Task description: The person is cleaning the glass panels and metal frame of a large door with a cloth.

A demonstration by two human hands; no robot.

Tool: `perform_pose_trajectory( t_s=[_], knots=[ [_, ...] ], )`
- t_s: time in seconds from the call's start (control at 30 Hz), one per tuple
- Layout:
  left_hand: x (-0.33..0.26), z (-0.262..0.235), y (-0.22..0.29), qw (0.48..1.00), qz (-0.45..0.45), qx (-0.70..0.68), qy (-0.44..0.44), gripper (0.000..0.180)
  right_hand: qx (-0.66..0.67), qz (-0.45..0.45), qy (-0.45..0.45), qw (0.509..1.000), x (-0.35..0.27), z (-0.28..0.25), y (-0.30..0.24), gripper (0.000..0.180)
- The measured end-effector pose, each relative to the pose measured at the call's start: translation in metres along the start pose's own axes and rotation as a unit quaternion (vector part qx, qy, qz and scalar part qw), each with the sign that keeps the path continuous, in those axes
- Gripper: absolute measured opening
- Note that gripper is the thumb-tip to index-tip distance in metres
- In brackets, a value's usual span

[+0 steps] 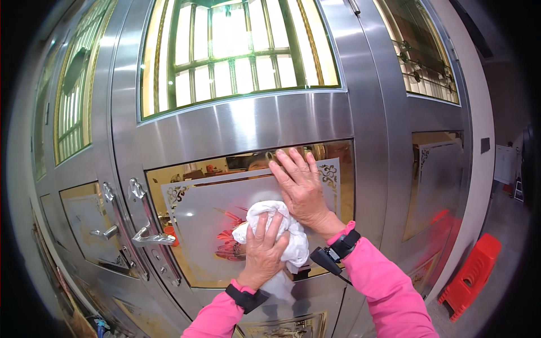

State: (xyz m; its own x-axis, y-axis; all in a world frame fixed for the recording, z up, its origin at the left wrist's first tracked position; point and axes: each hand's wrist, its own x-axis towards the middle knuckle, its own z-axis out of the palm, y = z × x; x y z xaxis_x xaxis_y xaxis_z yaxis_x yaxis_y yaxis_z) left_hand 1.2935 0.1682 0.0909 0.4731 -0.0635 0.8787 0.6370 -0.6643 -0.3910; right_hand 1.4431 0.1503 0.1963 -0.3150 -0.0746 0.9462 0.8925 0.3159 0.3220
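A crumpled white cloth (296,248) is pressed against the decorated panel (197,211) of a metal door. My left hand (262,253) lies over the cloth, its fingers bent onto it and holding it to the surface. Just up and to the right, my right hand (301,188) rests on the same panel with its fingers stretched out and nothing in them; its lower edge is close to the cloth. Part of a red flower-like design (230,239) shows left of the cloth. What lies beneath the cloth is hidden.
A lever door handle (152,239) juts out left of the panel, with a second handle (105,232) on the neighbouring leaf. Barred glass (236,56) fills the door's upper part. A red plastic stool (472,276) stands at the right; a broom (76,310) leans at lower left.
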Motion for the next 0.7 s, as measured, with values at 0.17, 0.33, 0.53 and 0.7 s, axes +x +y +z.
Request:
perform_pose_trajectory(
  t_s=[0.17, 0.33, 0.53, 0.7],
  knots=[
    [-0.036, -0.029, -0.029, 0.997, -0.049, 0.006, -0.061, 0.043, 0.001, -0.007, -0.007, 1.0, 0.001, 0.006, 0.001, 0.045],
    [-0.122, -0.045, -0.061, 0.981, -0.185, 0.035, 0.043, 0.048, -0.047, -0.02, -0.001, 0.999, 0.002, -0.002, 0.011, 0.054],
    [-0.212, -0.055, -0.072, 0.963, -0.257, 0.077, 0.03, 0.045, -0.064, -0.042, 0.045, 0.996, 0.005, 0.017, 0.01, 0.046],
    [-0.163, -0.057, -0.064, 0.961, -0.27, 0.005, 0.063, 0.044, -0.066, -0.044, 0.041, 0.996, 0.004, 0.018, 0.006, 0.041]
  ],
)
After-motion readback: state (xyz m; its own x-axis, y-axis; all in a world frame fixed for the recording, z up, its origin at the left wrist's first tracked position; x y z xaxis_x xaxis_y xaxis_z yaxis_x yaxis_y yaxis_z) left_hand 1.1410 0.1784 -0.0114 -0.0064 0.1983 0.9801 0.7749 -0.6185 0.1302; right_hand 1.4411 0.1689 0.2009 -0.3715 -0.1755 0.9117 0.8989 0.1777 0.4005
